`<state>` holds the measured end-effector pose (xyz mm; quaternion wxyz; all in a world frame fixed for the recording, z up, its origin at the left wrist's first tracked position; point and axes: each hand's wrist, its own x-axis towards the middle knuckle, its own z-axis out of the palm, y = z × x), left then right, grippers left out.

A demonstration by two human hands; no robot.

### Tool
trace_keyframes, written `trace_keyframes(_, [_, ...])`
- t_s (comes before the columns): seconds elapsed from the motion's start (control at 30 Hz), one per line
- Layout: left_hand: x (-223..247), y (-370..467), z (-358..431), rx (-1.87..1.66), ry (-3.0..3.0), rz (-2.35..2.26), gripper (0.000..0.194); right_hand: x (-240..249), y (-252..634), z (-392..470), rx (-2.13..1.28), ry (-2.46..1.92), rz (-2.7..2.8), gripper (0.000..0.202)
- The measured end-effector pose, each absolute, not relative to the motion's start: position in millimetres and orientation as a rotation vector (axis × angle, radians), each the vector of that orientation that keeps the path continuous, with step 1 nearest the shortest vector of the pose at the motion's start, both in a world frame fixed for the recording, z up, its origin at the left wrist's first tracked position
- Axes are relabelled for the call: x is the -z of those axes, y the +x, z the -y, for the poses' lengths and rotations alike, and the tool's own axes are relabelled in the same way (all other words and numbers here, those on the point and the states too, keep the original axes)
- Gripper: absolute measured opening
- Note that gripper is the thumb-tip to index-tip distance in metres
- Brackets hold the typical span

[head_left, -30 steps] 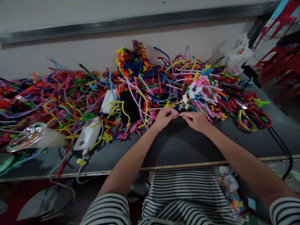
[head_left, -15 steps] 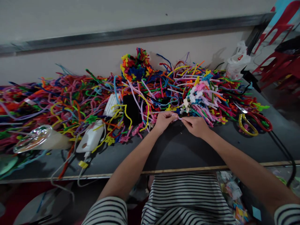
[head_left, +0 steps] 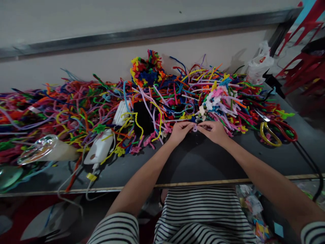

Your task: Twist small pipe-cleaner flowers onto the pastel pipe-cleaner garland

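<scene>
A small lilac pipe cleaner (head_left: 195, 128), bent into a loop, is pinched between both hands above the dark table. My left hand (head_left: 180, 131) closes thumb and fingertips on its left side. From the right, my right hand (head_left: 213, 131) pinches it the same way, fingers curled. Just behind the hands lies a bundle of pipe cleaners with flower-like ends (head_left: 214, 100), in white, pink and blue. The fingers partly cover the lilac piece.
A long heap of coloured pipe cleaners (head_left: 76, 98) runs along the wall. Scissors (head_left: 270, 134) lie at right, near a white plastic bag (head_left: 259, 66). To the left are a white device with a cable (head_left: 99, 149) and a sealed plastic cup (head_left: 61, 151). The table's front edge (head_left: 203, 184) is near my body.
The lilac pipe cleaner, a thin strip between my fingertips before, now shows a small round loop. My hands have shifted slightly to the right in view and stay close together.
</scene>
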<state>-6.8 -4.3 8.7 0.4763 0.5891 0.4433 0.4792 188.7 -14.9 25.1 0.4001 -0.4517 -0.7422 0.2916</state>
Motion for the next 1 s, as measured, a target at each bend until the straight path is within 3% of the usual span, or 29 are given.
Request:
trace_keyframes(0.47, [-17, -14, 2, -0.899, 1.656, -1.093, 0.032, -18, 186, 14, -0.684, -1.137, 2.003, 0.02])
trace_keyframes(1.0, [-14, -12, 9, -1.019, 1.837, -1.157, 0.027, -12, 181, 15, -0.961, -1.108, 1.797, 0.034])
